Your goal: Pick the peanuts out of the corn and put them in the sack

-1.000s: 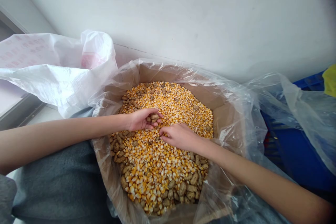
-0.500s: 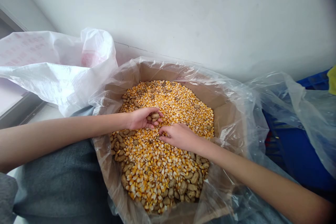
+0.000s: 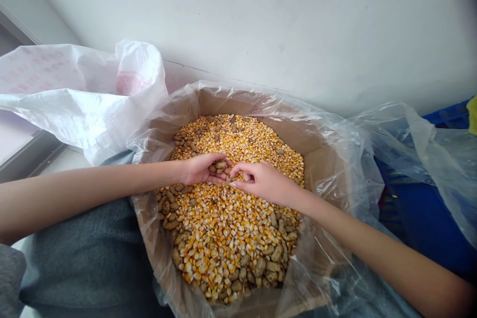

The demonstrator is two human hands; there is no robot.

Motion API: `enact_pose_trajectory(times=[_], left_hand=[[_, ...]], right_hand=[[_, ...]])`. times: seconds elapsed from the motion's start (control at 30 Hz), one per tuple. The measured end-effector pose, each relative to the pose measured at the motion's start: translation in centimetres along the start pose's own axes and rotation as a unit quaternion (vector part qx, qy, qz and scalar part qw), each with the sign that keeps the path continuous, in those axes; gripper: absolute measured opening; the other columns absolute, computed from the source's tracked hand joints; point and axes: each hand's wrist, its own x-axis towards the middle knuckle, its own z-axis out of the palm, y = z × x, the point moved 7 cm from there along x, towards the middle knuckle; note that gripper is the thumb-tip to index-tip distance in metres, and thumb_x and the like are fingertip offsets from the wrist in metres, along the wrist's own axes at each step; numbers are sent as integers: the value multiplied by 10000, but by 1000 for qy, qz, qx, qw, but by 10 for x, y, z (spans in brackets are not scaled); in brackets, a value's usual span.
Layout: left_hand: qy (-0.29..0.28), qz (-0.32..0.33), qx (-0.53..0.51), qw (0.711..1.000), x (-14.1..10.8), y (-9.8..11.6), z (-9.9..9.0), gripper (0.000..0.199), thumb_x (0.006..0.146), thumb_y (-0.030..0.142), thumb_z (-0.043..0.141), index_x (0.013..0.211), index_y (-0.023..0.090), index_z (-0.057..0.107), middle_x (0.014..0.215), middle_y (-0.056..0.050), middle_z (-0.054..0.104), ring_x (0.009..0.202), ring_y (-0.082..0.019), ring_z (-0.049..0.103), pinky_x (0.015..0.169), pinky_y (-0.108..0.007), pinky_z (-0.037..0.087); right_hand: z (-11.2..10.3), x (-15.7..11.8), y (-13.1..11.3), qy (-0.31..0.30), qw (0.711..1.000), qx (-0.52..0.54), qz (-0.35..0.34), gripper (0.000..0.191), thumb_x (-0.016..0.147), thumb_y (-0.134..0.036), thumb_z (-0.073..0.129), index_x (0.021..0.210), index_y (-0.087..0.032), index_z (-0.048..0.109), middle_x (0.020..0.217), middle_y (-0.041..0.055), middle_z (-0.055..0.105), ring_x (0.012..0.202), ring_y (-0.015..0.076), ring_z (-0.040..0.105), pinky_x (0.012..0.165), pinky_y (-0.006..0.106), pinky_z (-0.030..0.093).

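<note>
I log left hand (image 3: 207,168): half-curled, palm up, presumably so peanuts (image 3: 220,165) stay cradled. Right hand (image 3: 263,180): fingertips nearly together, seemingly pinching a single nut (image 3: 228,182) above corn (image 3: 223,226).

1. Over to my left, a white woven sack (image 3: 85,117) slumps, faded red printing on it.
2. Pale wall (image 3: 268,25) behind, lightly marked.
3. Off right, blue plastic crate (image 3: 428,228), something yellow (image 3: 473,115) beside it.
</note>
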Motion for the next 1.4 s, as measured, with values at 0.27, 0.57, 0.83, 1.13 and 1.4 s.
enact_pose_trajectory(times=[0.27,0.57,0.83,1.13,1.4], left_hand=[[-40,-5,20,999,-3,-3,10,189,766,243,411,721,132,557,649,-18,551,613,-81,517,613,-208,443],[-15,-21,-1,1000,-3,-1,4,177,746,274,446,762,131,549,676,-20,553,587,-77,505,557,-183,425],[-13,-21,-2,1000,-3,-1,4,162,734,274,461,762,138,544,676,-11,555,573,-68,498,564,-178,407],[-14,-22,-1,1000,-4,-2,5,170,747,279,443,761,141,543,668,-8,553,565,-70,498,561,-188,401],[-6,-11,-11,1000,-3,1,2,179,756,267,426,761,135,547,663,-13,552,577,-76,504,571,-188,415]], right_hand=[[-5,5,-16,84,996,31,-19,177,752,-332,472,892,-247,540,537,-65,454,485,64,387,479,186,236],[15,-5,-25,-42,985,-42,-161,166,762,-332,458,791,-226,582,592,-45,556,532,73,482,540,189,316],[55,0,-23,-56,968,-196,-146,246,808,-281,364,900,-257,591,838,-8,637,736,132,576,588,218,365],[68,1,-23,-41,966,-236,-93,259,805,-293,330,808,-204,574,749,21,637,633,155,575,535,234,352],[34,2,-14,1,998,-28,-53,182,745,-348,471,843,-257,595,595,-38,550,525,84,469,520,196,297]])
